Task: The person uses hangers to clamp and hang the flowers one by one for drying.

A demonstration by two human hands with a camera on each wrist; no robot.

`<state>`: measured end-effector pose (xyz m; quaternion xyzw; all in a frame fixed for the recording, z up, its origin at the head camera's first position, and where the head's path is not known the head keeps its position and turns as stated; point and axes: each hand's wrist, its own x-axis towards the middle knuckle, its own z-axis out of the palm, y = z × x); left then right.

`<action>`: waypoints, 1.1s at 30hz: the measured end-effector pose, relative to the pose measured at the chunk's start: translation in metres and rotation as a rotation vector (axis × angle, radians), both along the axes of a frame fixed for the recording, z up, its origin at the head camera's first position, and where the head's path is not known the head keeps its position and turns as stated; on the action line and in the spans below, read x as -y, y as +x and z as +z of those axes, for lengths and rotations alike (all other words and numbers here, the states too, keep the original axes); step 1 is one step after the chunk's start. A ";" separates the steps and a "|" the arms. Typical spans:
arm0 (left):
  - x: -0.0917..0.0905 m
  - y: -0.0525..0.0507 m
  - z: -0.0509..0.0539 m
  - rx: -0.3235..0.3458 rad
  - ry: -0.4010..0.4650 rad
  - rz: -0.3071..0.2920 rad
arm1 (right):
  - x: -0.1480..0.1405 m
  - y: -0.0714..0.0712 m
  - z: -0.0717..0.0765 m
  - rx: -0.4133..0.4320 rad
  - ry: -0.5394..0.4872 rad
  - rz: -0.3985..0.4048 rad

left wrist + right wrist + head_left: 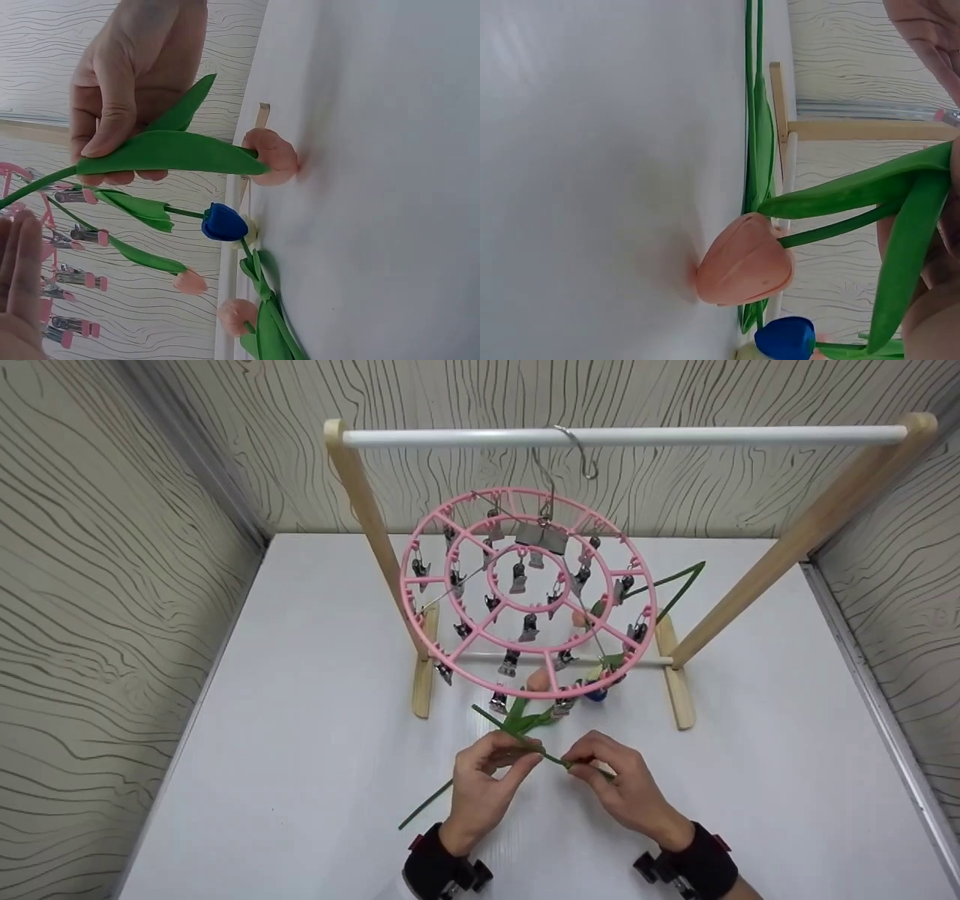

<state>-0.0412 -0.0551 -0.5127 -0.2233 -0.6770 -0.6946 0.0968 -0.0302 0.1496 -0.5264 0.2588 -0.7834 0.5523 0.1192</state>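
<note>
I can't make out any legible txt from my end: no labels, brands, nos. or signs readable in the head cam, L wrist cam or R wrist cam.

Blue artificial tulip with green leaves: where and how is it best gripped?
Probably pinch the bare green stem of the blue tulip just above its bloom, from the person's side: it hangs bloom-down, that stretch is thin and leafless, and the pink ring hanger crowds it above.
</note>
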 end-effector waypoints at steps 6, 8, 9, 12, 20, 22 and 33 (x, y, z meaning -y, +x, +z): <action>0.000 -0.001 0.004 -0.060 0.014 -0.021 | 0.003 0.004 0.009 0.020 -0.037 0.041; 0.002 -0.002 0.007 -0.070 0.007 -0.034 | 0.001 0.003 0.013 0.007 -0.042 0.037; 0.002 -0.002 0.008 -0.073 0.002 -0.037 | -0.001 0.002 0.016 0.000 -0.042 0.029; 0.005 -0.003 0.013 -0.081 -0.008 -0.049 | -0.008 0.000 0.026 -0.026 -0.047 -0.017; 0.011 -0.007 0.032 -0.135 -0.058 -0.059 | -0.025 -0.014 0.058 -0.140 -0.089 -0.163; 0.013 -0.008 0.037 -0.153 -0.072 -0.059 | -0.026 -0.018 0.065 -0.170 -0.114 -0.192; 0.020 -0.016 0.067 -0.254 -0.157 -0.077 | -0.021 -0.035 0.067 -0.089 -0.049 -0.177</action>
